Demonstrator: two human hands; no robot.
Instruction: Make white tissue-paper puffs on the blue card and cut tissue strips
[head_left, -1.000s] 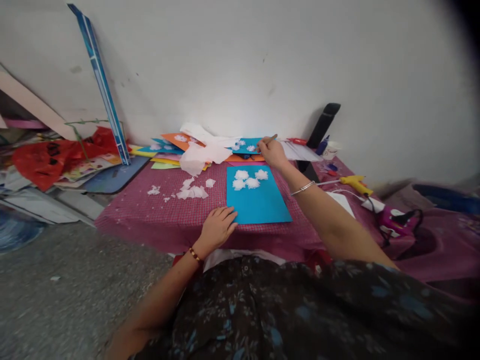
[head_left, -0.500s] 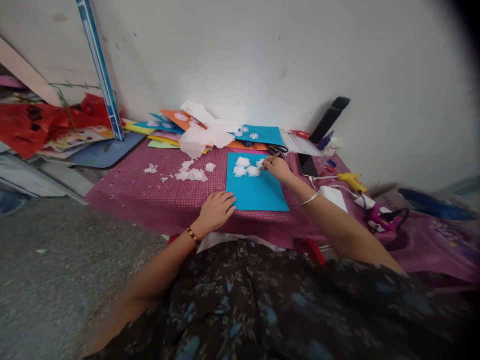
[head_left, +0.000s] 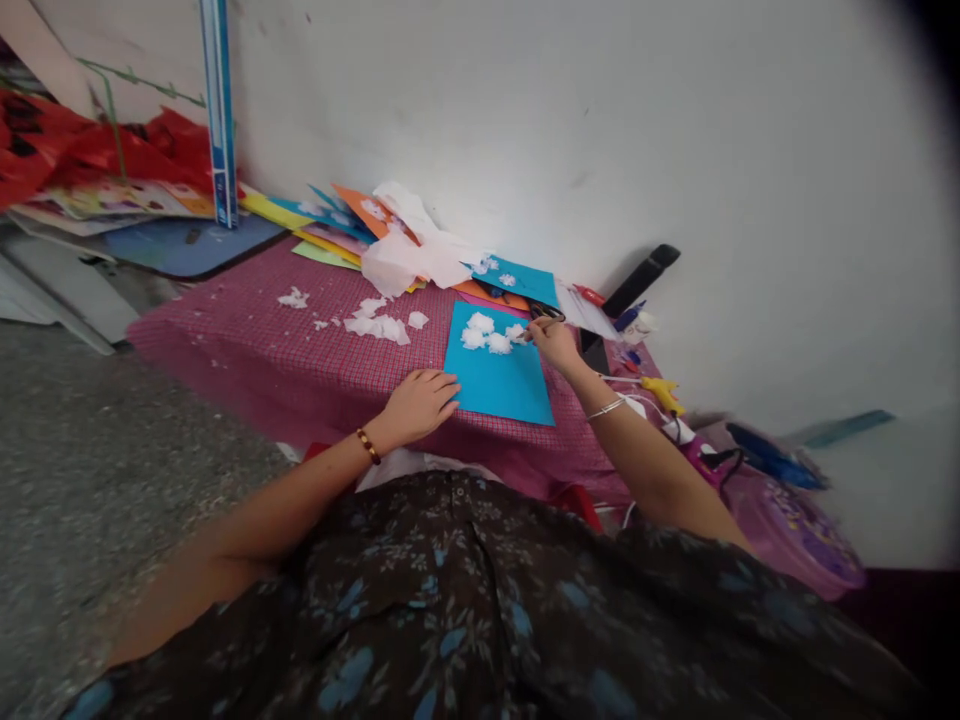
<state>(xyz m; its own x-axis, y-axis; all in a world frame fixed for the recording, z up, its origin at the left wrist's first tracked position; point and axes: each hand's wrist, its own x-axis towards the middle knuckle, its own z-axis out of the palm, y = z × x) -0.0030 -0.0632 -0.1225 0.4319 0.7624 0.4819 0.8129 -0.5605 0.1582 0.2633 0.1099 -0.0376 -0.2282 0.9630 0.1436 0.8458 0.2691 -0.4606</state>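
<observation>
A blue sheet of paper [head_left: 501,390] lies on the table with several fluffy white paper tufts [head_left: 499,344] grouped on its upper half. My left hand [head_left: 421,405] rests flat at the sheet's left edge, fingers stretched out, holding nothing. Over the upper right of the sheet, my right hand [head_left: 555,343] is closed in a pinch on a thin brownish stick-like tool [head_left: 527,336]. Its tip is at the rightmost tuft; the fingers hide part of it, and its exact kind is unclear. Torn white paper pieces [head_left: 379,328] lie to the left.
Behind the sheet are black-handled scissors [head_left: 546,312], coloured papers [head_left: 517,280] and crumpled white tissue [head_left: 409,262]. At the right sit a dark phone [head_left: 594,352], a yellow glue gun [head_left: 661,393] with cords, and a long black object [head_left: 641,280] leaning on the wall.
The head view has tilted and shifted. My right hand stays at the rightmost tuft with the tool, and my left hand stays at the sheet's left edge.
</observation>
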